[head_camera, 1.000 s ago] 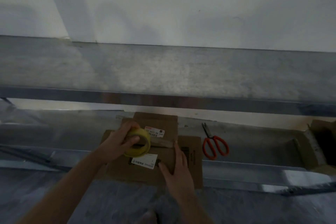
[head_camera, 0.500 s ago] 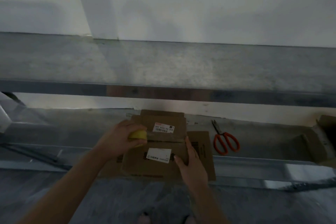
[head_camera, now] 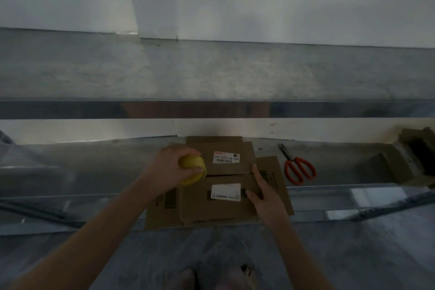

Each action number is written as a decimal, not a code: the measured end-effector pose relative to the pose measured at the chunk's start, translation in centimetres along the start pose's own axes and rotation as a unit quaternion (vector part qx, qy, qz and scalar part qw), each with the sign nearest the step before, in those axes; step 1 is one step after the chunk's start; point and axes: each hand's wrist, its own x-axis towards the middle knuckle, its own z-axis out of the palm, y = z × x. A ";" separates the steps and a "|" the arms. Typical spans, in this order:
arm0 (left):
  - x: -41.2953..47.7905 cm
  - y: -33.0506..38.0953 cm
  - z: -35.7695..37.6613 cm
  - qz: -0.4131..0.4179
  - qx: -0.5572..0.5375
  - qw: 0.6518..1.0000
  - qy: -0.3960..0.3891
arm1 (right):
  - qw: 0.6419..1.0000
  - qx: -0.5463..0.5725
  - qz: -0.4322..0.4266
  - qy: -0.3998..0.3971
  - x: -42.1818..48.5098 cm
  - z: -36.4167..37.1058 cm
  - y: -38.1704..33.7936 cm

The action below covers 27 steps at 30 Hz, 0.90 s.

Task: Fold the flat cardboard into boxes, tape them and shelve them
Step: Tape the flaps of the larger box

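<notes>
A brown cardboard box (head_camera: 219,207) with two white labels lies on the lower metal shelf (head_camera: 94,167), its top flaps closed along a middle seam. It sits on flat cardboard (head_camera: 162,207). My left hand (head_camera: 169,169) grips a yellow tape roll (head_camera: 191,167) at the left end of the seam. My right hand (head_camera: 266,193) presses flat on the box's right side, fingers straight.
Red-handled scissors (head_camera: 297,168) lie on the shelf right of the box. An open cardboard box (head_camera: 414,158) stands at the far right. An upper shelf's metal edge (head_camera: 211,108) runs across above the work. Grey floor lies below.
My left hand has carried the tape roll leftward from the middle of the box top to the seam's left end. My right hand stays pressed on the box.
</notes>
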 end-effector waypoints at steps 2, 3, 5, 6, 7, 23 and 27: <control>-0.6 -0.2 -0.2 0.109 0.126 0.986 0.030 | 1.000 0.010 0.009 -0.007 0.3 -0.2 -0.1; -1.0 -0.5 -0.4 0.141 0.161 0.976 0.029 | 1.000 0.012 0.007 -0.008 0.4 -0.2 -0.1; -1.8 -1.0 -1.4 0.081 0.122 0.989 -0.001 | 1.000 0.021 0.004 -0.007 0.5 -0.1 0.0; -2.0 -1.3 -1.7 0.037 0.081 0.996 -0.017 | 0.999 0.030 0.008 -0.008 0.5 -0.1 0.0; -2.1 -1.6 -1.8 0.013 0.045 0.999 -0.027 | 0.999 0.043 0.012 -0.009 0.5 -0.1 0.0; -4.5 -7.2 -3.1 -0.035 -0.018 0.999 -0.036 | 0.996 0.083 0.015 -0.036 0.6 -0.7 -0.4; -5.1 -8.2 -1.5 -0.107 -0.059 0.992 -0.013 | 0.991 0.128 0.017 -0.035 0.5 -1.0 0.0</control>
